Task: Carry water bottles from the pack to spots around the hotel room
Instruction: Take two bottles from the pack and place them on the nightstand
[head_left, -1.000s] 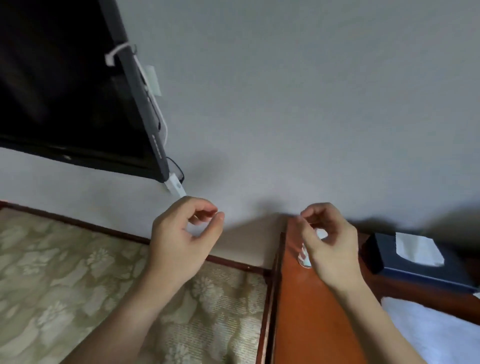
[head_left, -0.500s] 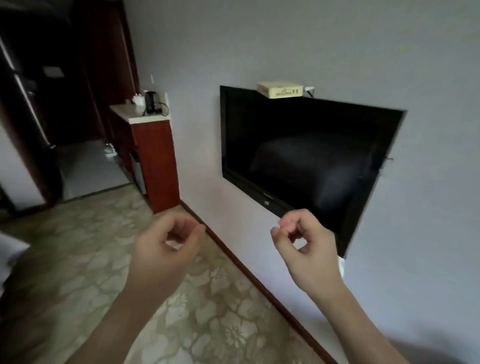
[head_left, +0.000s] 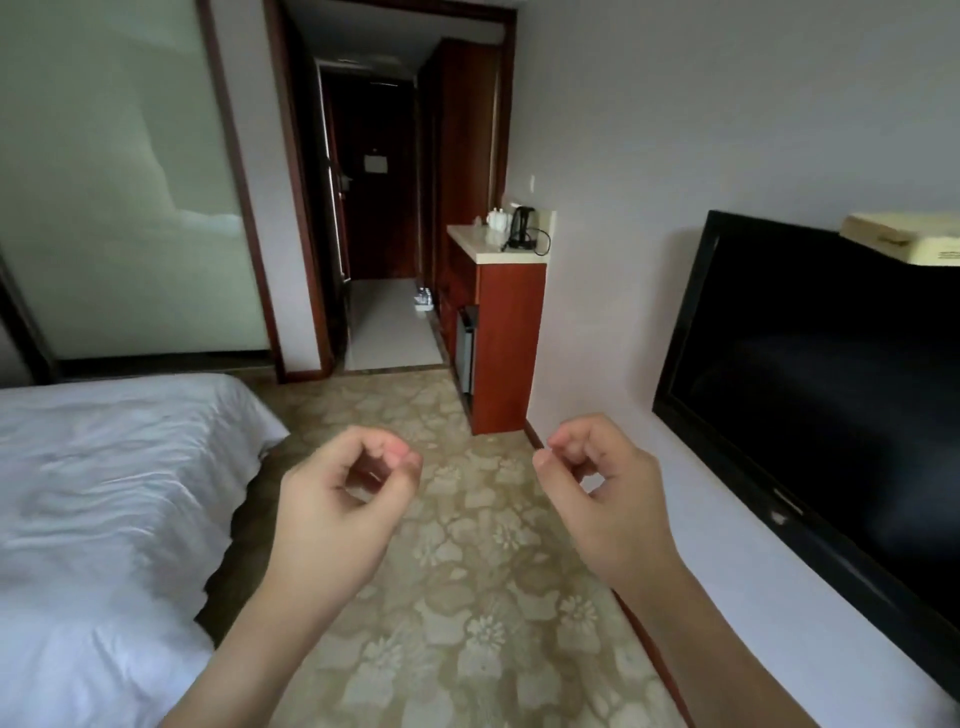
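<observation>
Both my hands are raised in front of me over the patterned carpet, each loosely curled with nothing in it. My left hand (head_left: 343, 499) has thumb and fingertips nearly touching. My right hand (head_left: 605, 493) is curled the same way, nearer the wall. Far down the hallway, on the pale floor by the cabinet's far end, stands the pack of water bottles (head_left: 424, 299), small and blurred.
A white bed (head_left: 104, 493) fills the left. A red-brown cabinet (head_left: 509, 343) with a kettle (head_left: 522, 234) on top stands against the right wall. A black wall TV (head_left: 831, 389) hangs at right with a yellow box (head_left: 904, 244) on it. The carpet (head_left: 467, 597) leads toward the hallway.
My view has swung left from the wooden desk and tissue box, past the TV, to face the hallway. Both hands stayed curled and empty in front of me.
</observation>
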